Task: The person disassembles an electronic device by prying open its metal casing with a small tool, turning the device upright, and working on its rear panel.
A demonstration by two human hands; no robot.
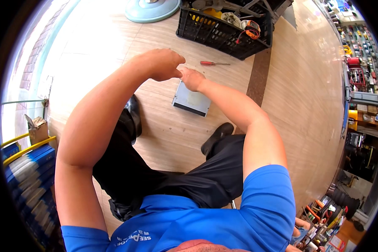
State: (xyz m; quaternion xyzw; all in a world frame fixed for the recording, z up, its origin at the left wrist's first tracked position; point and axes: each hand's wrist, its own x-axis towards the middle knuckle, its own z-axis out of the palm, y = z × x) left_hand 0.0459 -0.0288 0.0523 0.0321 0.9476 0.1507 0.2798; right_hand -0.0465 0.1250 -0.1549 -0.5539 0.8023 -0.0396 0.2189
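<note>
A flat silver metal box [191,97] with a dark front strip, which looks like a disc drive, lies on the floor between my feet. My right hand [192,80] is over its far edge, fingers curled in and closed; whatever they grip is hidden. My left hand [166,64] hovers just beyond that edge, bent at the wrist. Its thumb and forefinger stand apart, close to my right fingertips, and nothing shows between them. On the floor past my hands lies a screwdriver [208,63] with a red handle.
A black plastic crate [222,40] full of tools and cables stands ahead. Left of it is a round pale-blue base [152,10]. Blue-and-white stacked packages [33,168] sit at the left, and loaded shelves [363,63] run along the right. Another person's hand [300,227] shows at lower right.
</note>
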